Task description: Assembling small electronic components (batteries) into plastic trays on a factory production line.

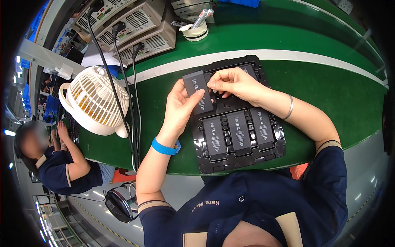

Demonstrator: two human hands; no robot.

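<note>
Left hand [180, 108] pinches a flat black battery [198, 91] above the black tray [236, 162]; right hand [234, 83] fingertips press its top edge. Seemingly mid-placement; next calls for aligning it with a far empty slot.

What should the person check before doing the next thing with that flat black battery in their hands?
1. Flat black rectangular battery held by left hand: ok.
2. Right hand fingertips touching its edge: ok.
3. Black plastic moulded tray lying flat on the green belt: ok.
4. Three batteries seated in the near row: ok.
5. Free slot in the far row: cannot tell, hands cover it.
6. White fan away from the tray: ok.
</note>
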